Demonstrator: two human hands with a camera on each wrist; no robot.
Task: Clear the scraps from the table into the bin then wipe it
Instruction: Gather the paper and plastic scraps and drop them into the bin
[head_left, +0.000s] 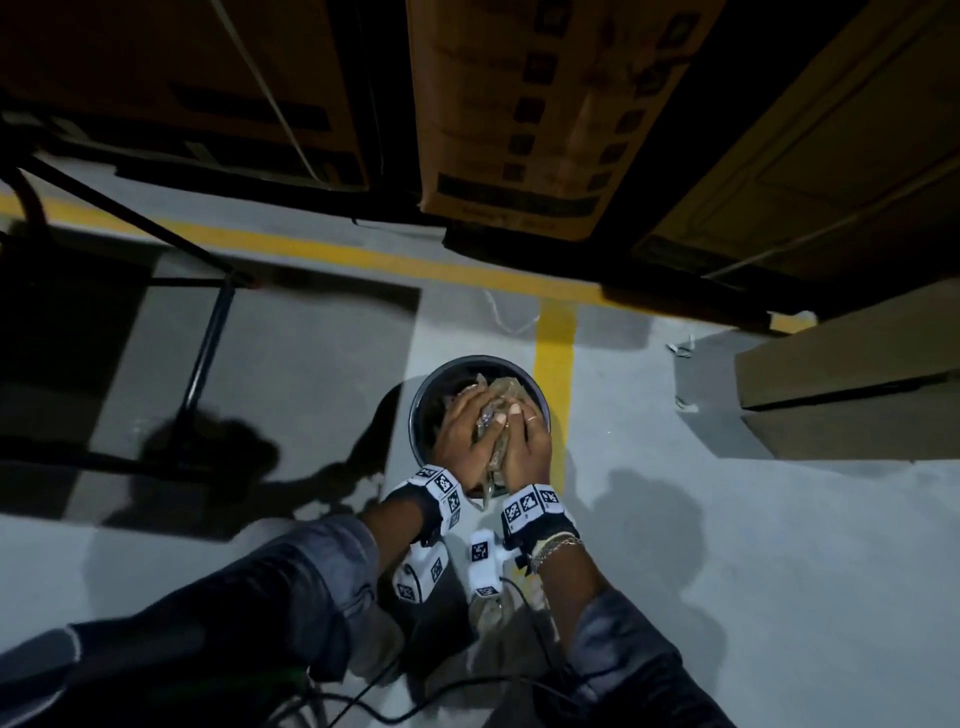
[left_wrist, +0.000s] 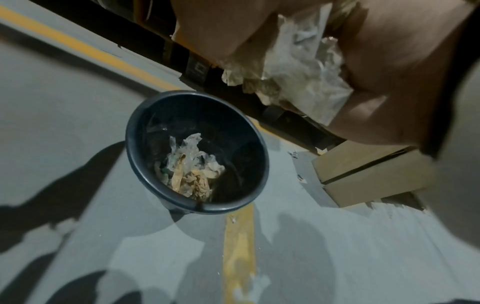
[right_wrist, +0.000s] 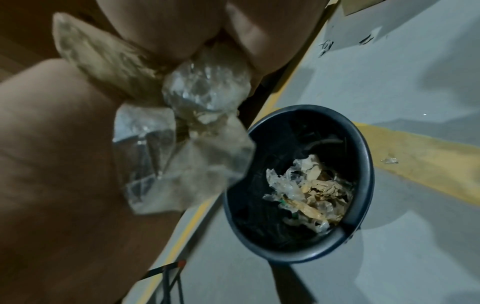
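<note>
A round black bin (head_left: 436, 382) stands on the grey floor, with crumpled plastic and paper scraps (left_wrist: 191, 169) lying at its bottom. Directly above its mouth, my left hand (head_left: 460, 434) and right hand (head_left: 524, 441) are pressed together around a bundle of crumpled clear plastic and brown paper scraps (head_left: 496, 415). The bundle (right_wrist: 182, 131) bulges between palm and fingers in the right wrist view, and the bin (right_wrist: 363, 164) sits below it. In the left wrist view the same scraps (left_wrist: 293, 72) hang above the bin (left_wrist: 135, 144).
Cardboard boxes (head_left: 545, 104) are stacked along the far side, and another box (head_left: 852, 384) lies on the floor to the right. Yellow lines (head_left: 556, 353) cross the floor. A black metal table leg (head_left: 208, 338) stands to the left. Cables (head_left: 395, 696) trail near my feet.
</note>
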